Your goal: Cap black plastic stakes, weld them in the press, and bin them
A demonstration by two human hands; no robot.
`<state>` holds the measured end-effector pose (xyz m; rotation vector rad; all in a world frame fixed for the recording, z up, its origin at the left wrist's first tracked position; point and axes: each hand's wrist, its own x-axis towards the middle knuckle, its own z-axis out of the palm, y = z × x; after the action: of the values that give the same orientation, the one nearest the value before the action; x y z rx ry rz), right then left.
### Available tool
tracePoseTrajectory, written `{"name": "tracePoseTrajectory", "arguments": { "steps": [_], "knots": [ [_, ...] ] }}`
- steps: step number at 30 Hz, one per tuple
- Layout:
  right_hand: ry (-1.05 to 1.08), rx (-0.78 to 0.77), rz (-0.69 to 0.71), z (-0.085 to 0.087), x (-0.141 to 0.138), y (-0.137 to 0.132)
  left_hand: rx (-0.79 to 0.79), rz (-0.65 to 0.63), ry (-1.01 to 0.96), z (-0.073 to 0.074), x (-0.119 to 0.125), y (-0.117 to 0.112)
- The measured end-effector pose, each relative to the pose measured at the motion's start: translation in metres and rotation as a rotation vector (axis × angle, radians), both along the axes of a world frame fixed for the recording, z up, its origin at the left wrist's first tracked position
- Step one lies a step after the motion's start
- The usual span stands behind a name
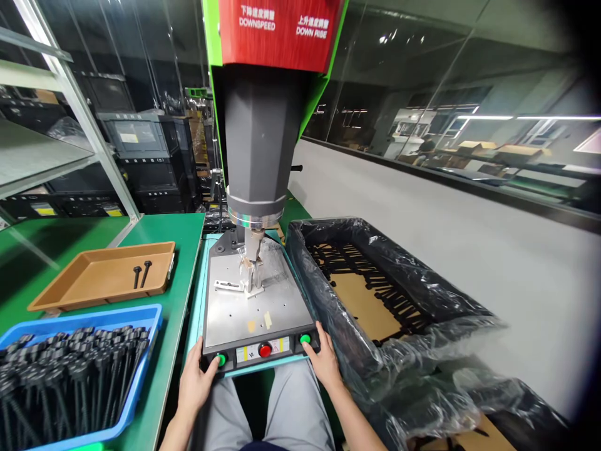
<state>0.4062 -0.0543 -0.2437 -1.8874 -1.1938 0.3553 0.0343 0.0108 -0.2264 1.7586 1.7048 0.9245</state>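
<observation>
I sit at an ultrasonic welding press (256, 156) with a grey column and a steel base plate (253, 307). My left hand (195, 382) grips the front left corner of the base, thumb on the left green button (221, 359). At the front right corner, my right hand (323, 360) rests with its thumb by the right green button (305, 339). A red button (265, 350) sits between them. The horn (253, 250) is down over a small clear part in the fixture (248, 279).
On the green table (183, 238) to the left stand a blue tray (136, 376) full of long black parts and a brown tray (103, 275) holding two black parts. A box lined with black plastic (375, 282), with black parts laid inside, stands to the right.
</observation>
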Motion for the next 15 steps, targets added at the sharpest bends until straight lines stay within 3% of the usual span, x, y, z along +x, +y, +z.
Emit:
{"name": "tracePoseTrajectory", "arguments": {
  "steps": [10, 15],
  "knots": [
    [-0.021, 0.002, -0.017, 0.001, -0.001, 0.0, -0.004, 0.052, -0.068, 0.004, 0.005, 0.0],
    [-0.003, -0.023, -0.036, 0.001, -0.001, 0.0, 0.007, 0.131, -0.154, 0.022, 0.011, -0.004]
  ]
}}
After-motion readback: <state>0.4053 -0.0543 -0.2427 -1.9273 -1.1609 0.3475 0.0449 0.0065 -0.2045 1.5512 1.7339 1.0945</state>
